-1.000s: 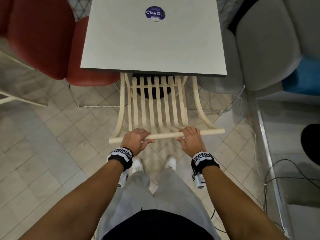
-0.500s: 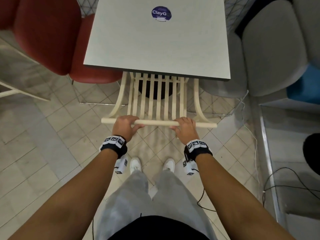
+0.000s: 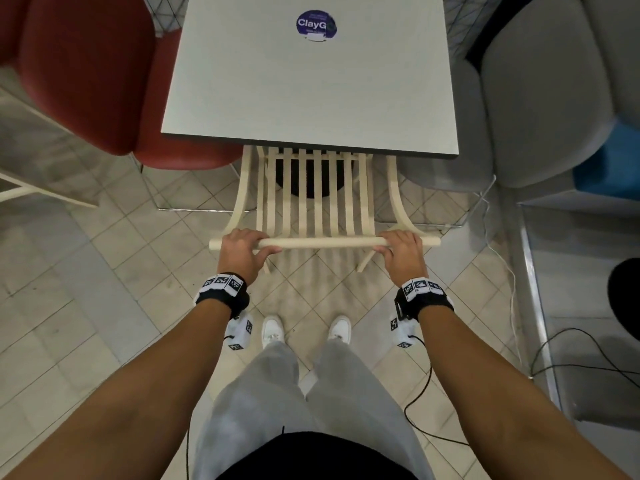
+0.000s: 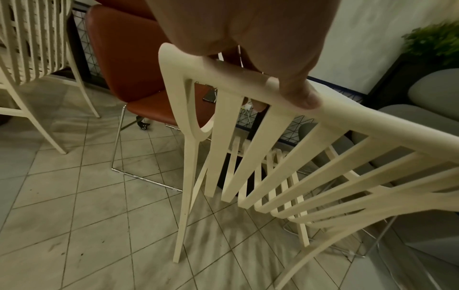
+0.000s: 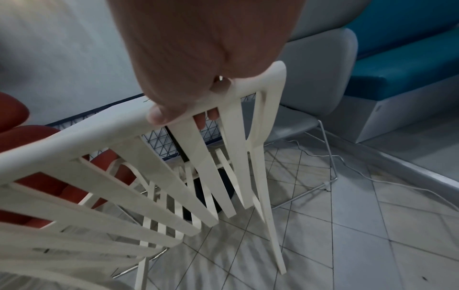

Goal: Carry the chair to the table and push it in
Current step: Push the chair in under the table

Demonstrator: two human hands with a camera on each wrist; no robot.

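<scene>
The cream slatted chair [image 3: 317,202] stands at the near edge of the square grey table [image 3: 311,91], its seat hidden under the tabletop and its back slats showing. My left hand [image 3: 242,252] grips the left end of the top rail [image 3: 322,242], fingers curled over it and thumb under. My right hand [image 3: 400,252] grips the right end the same way. In the left wrist view my thumb [image 4: 298,96] lies along the rail [image 4: 372,125]. The right wrist view shows my fingers [image 5: 206,119] wrapped round the rail [image 5: 87,141], and the chair's rear leg [image 5: 270,225] reaches the floor.
A red chair [image 3: 90,74] sits left of the table and a grey chair [image 3: 540,98] right of it, with a blue seat [image 3: 609,168] beyond. White and black cables [image 3: 502,258] trail on the tiled floor at right. Another cream chair [image 4: 32,49] stands at left.
The chair has slid farther under the table and its back now stands straighter. Both hands kept their grip and sit wider apart on the rail.
</scene>
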